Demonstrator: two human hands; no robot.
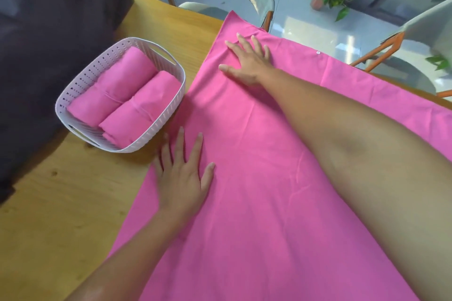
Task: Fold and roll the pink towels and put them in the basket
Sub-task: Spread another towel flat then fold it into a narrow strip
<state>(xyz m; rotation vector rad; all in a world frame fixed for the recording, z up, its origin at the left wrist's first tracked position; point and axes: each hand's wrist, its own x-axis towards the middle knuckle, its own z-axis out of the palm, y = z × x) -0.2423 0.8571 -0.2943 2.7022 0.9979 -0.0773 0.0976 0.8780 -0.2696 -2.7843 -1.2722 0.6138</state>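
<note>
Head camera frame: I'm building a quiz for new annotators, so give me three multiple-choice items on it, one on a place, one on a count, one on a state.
1. Where does the white basket stand?
A. On the wooden table, left of the spread towel
B. On a chair
C. On top of the spread towel

2. How many rolled towels lie in the basket?
A. None
B. Two
C. Four

3. How are the hands on the spread towel?
A. Both gripping a corner
B. One lifted clear of it
C. Both flat, fingers straight

Answers:
1 A, the basket sits on bare wood beside the towel's left edge.
2 B, two pink rolls lie side by side.
3 C, the left hand and right hand press palm-down.
</note>
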